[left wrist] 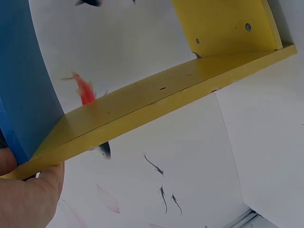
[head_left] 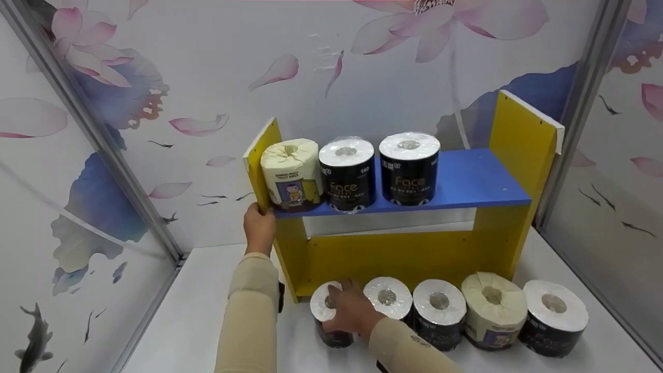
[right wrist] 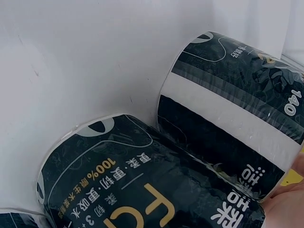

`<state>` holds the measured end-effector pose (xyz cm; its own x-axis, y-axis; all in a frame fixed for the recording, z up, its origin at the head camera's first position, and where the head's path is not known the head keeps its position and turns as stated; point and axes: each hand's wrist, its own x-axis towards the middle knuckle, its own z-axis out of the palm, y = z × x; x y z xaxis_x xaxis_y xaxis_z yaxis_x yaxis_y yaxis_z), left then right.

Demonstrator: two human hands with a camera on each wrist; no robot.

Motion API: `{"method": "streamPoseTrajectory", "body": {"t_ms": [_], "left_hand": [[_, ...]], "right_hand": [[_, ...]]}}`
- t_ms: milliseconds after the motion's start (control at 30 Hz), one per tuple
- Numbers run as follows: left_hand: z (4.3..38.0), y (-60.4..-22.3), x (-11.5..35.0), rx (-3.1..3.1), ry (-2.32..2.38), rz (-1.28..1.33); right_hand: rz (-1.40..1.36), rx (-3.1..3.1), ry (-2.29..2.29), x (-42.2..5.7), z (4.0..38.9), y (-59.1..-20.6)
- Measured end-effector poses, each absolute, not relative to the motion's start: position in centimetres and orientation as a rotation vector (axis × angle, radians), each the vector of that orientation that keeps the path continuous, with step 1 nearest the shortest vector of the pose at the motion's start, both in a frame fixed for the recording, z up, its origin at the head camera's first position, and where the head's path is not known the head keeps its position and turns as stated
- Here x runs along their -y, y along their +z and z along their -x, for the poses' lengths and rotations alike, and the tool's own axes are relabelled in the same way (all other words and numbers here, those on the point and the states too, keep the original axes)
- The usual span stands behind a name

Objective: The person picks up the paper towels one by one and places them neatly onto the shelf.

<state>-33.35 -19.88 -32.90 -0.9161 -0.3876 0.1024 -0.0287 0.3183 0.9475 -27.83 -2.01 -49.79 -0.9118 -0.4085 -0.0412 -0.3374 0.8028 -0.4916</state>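
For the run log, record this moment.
left hand: grips yellow-blue shelf; right hand: grips black-wrapped toilet roll; shelf top: three toilet rolls

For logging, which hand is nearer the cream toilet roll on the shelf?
Left. Left hand grips the yellow side panel, below and left of the cream toilet roll; right hand holds a black-wrapped toilet roll farther down.

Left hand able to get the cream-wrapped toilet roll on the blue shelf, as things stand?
Probably yes, if it lets go: the left hand grips the yellow side panel just below the cream-wrapped toilet roll, whose front and top look unobstructed.
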Motion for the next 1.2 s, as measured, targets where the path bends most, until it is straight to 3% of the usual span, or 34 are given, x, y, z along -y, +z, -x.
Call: {"method": "streamPoseTrajectory", "body": {"t_ms": [767, 1200], "left_hand": [[33.2, -32.9, 19.8, 2.274, -1.601, -0.349], [33.3, -33.1, 19.8, 2.273, -1.593, -0.370]], "right_hand": [[0.743, -2.848, -0.746, 2.7, 26.9, -48.3], [0.973, -2.999, -0.809, 2.9, 25.9, -46.2]]}}
